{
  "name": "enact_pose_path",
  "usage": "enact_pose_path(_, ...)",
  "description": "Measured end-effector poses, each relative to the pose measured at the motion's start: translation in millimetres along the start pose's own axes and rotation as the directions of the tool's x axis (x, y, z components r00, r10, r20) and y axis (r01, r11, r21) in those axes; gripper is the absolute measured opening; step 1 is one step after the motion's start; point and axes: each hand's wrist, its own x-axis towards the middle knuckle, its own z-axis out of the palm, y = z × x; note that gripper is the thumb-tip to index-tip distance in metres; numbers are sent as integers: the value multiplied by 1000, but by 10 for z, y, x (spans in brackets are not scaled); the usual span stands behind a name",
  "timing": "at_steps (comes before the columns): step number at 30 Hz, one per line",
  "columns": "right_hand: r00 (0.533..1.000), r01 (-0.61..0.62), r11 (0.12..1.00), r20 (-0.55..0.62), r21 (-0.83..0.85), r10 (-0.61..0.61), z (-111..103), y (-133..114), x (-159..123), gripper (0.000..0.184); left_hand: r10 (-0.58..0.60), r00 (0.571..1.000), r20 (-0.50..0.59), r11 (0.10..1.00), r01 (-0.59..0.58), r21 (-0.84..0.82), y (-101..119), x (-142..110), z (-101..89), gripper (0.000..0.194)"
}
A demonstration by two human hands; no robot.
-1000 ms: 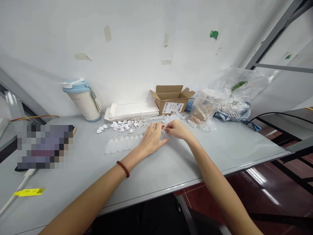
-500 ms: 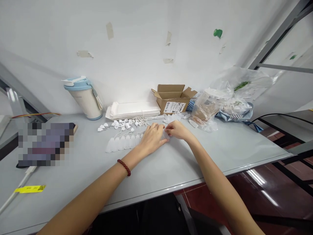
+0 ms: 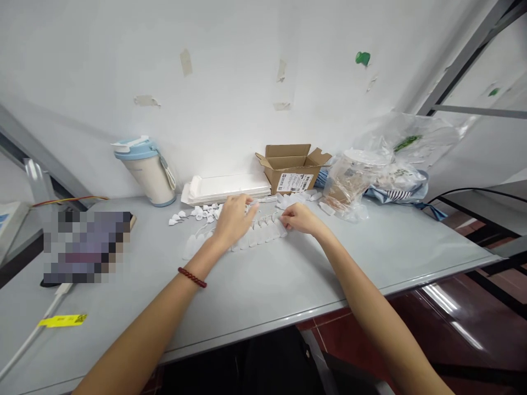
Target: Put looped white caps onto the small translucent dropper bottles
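Observation:
A row of small frosted, translucent pieces lies on the grey table, with thin curved white stems at their upper ends. My right hand is at the right end of this row, its fingertips pinched together; what they hold is hidden. Over the middle of the row reaches my left hand, thumb apart from the fingers, covering part of the row. Beyond its fingers is a pile of small white caps, some with thin stems. More frosted pieces lie behind my right hand.
Flat white boxes and an open cardboard box stand along the wall. At the left are a tumbler and a blurred-out device with a cable. A plastic-wrapped container stands at the right.
My left hand has moved left, away from my right hand, toward the white caps, uncovering the right part of the row. My right hand has stayed at the row's right end.

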Motion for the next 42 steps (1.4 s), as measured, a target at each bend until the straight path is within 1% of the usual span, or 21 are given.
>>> enact_pose_path(1,1000,2,1000,-24,-6,-2,3,10,10,20,-16,999,-40,1000,16,18,-75,20,-48,20)
enact_pose_path(3,996,11,1000,-93,-26,-13,5,27,33,20,-56,997,-54,997,59,57,-217,45,-132,18)
enact_pose_path(7,968,33,994,-244,-102,-57,11,67,88,17,-117,993,3,989,116,93,-399,61,-245,26)
enact_pose_path(10,949,56,986,-297,-159,-102,27,112,131,18,-113,993,28,989,110,104,-460,64,-266,32)
enact_pose_path(14,935,105,945,-292,-309,-199,45,191,182,24,-71,995,75,991,62,120,-514,58,-224,36)
enact_pose_path(16,935,117,928,-274,-354,-223,50,229,204,26,-38,995,95,992,26,124,-531,51,-187,38)
enact_pose_path(20,942,123,917,-247,-379,-228,58,282,233,25,34,990,140,992,-50,115,-523,36,-100,39)
enact_pose_path(23,947,118,912,-233,-394,-223,64,293,239,25,73,982,173,990,-93,105,-492,36,-32,37)
enact_pose_path(27,956,95,908,-217,-409,-198,77,280,237,26,102,975,199,987,-125,105,-455,49,58,33)
enact_pose_path(30,964,78,910,-203,-408,-174,98,269,233,27,112,974,197,984,-135,112,-443,65,90,33)
enact_pose_path(33,966,71,916,-201,-394,-161,115,269,228,27,102,980,169,986,-122,114,-443,83,40,37)
enact_pose_path(38,956,74,938,-242,-338,-163,92,290,218,28,46,994,96,993,-56,100,-448,83,-189,44)
enact_pose_path(42,939,106,953,-287,-283,-190,79,259,195,30,-45,998,36,998,47,-31,-477,12,-294,45)
